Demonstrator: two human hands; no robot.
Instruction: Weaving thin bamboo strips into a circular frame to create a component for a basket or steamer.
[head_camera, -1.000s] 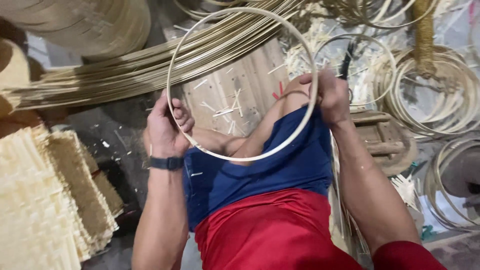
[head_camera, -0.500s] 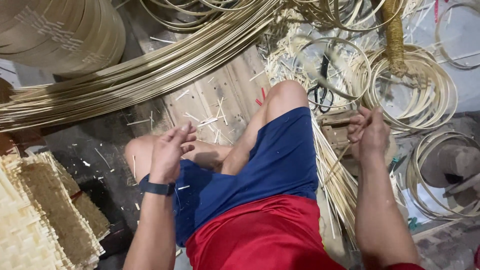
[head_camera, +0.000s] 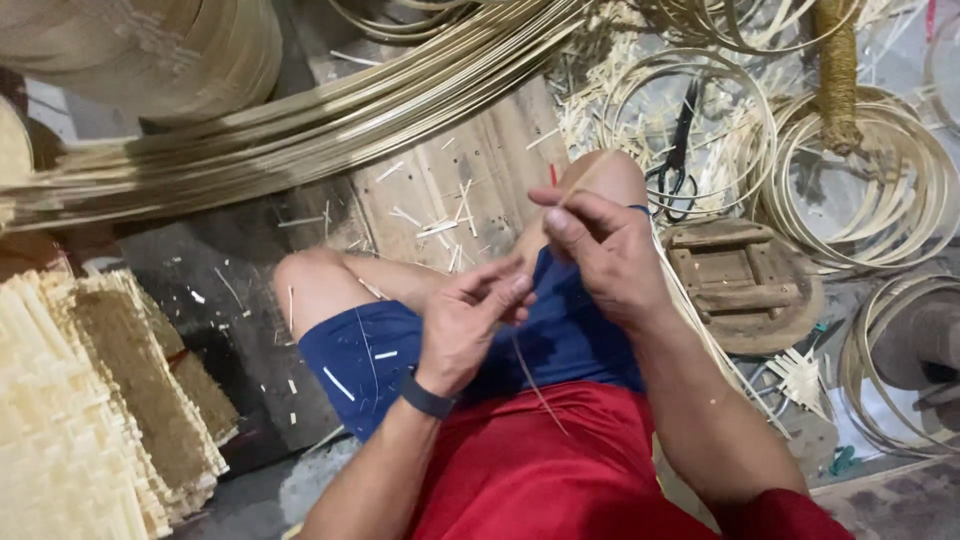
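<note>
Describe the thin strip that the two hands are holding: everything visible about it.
The thin strip is a pale, narrow sliver that looks like split bamboo or cane, straight and flexible. It runs diagonally from near the raised knee down over the blue shorts to the red shirt. The right hand pinches its upper part and the left hand pinches it just below; its lower end hangs free against the cloth.

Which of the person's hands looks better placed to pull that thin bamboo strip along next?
Probably the right hand: it pinches the thin bamboo strip near its upper end, over the raised knee. The left hand sits lower, fingertips only steadying the strip.
</note>
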